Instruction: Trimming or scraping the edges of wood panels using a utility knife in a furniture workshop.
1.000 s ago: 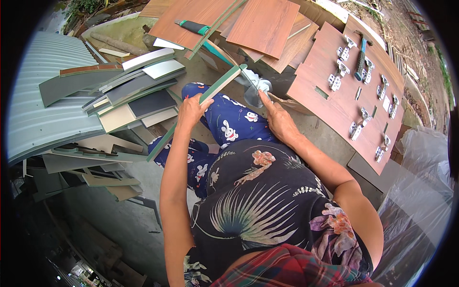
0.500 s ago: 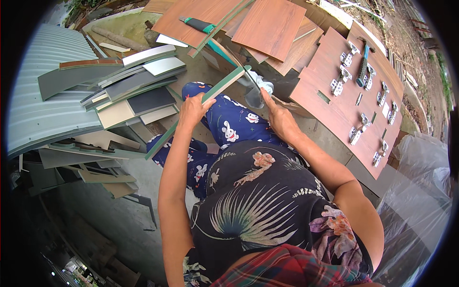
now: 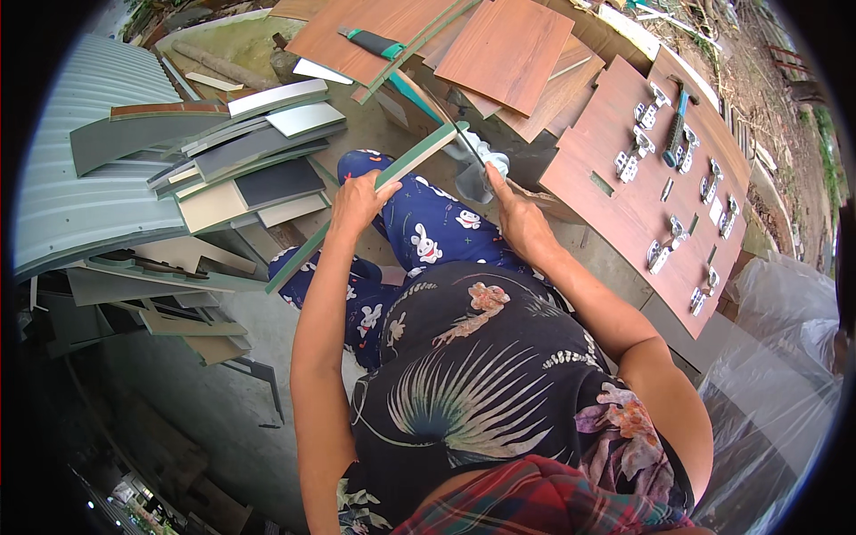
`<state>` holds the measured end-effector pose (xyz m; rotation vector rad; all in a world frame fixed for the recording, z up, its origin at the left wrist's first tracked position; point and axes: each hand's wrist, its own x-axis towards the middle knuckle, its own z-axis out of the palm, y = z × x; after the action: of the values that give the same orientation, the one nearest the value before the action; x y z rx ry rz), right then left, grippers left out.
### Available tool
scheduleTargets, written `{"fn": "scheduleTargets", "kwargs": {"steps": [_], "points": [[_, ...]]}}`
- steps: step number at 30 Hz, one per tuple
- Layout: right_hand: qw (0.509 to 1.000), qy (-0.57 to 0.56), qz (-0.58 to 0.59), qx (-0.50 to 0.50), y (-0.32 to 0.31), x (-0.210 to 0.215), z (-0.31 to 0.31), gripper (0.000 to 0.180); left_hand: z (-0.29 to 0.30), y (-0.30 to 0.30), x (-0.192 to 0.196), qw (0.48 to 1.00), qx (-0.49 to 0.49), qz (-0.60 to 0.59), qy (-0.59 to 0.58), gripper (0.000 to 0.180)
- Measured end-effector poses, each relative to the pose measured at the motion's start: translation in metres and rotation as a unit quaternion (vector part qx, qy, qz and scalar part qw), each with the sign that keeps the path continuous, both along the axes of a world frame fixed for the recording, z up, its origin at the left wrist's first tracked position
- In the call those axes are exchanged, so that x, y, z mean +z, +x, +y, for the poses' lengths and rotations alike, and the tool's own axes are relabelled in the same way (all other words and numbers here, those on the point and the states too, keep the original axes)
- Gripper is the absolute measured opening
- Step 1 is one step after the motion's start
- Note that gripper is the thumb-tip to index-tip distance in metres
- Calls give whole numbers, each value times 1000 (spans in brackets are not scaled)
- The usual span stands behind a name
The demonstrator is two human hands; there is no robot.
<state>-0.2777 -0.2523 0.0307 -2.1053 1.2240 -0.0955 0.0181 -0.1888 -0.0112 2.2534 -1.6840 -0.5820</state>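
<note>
My left hand (image 3: pixel 358 203) is closed around a long narrow board strip (image 3: pixel 417 157) with a pale face and green edges. The strip slants across my raised knee, its lower end passing behind my left forearm. At its upper end, my right hand (image 3: pixel 519 214) grips a long, thin, dark blade (image 3: pixel 470 144). The blade runs up and to the left from my fingers, beside the strip's tip; whether the two touch is hard to make out. My fingers hide any handle. Just behind the blade lies a crumpled pale grey, glove-like piece (image 3: pixel 480 169).
Stacked grey and cream board offcuts (image 3: pixel 259 160) lie on the left beside corrugated metal sheeting (image 3: pixel 107 116). Ahead are brown wood-grain panels (image 3: pixel 506 53) with a utility knife (image 3: pixel 370 42). On the right, a panel (image 3: pixel 615 218) carries metal hinges (image 3: pixel 662 254) and a hammer (image 3: pixel 678 129).
The view has shifted very slightly. Both hands keep the same grips, and the strip and blade stay nearly where they were.
</note>
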Motion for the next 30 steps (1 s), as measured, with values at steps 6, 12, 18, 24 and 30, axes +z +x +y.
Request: {"fn": "scheduleTargets", "kwargs": {"steps": [6, 12, 18, 24, 30], "points": [[1000, -26, 7, -9, 34, -2, -26, 66, -5, 0, 10, 997, 15, 55, 48, 43], [998, -63, -24, 13, 29, -15, -26, 67, 0, 2, 0, 999, 11, 23, 21, 45], [1000, -1, 15, 0, -3, 0, 0, 78, -4, 2, 6, 999, 9, 33, 38, 45], [999, -47, 1, 3, 46, -13, -36, 68, -5, 0, 5, 998, 14, 36, 41, 44], [1000, -27, -2, 16, 0, -8, -3, 69, -2, 1, 1, 999, 10, 21, 35, 46]]}}
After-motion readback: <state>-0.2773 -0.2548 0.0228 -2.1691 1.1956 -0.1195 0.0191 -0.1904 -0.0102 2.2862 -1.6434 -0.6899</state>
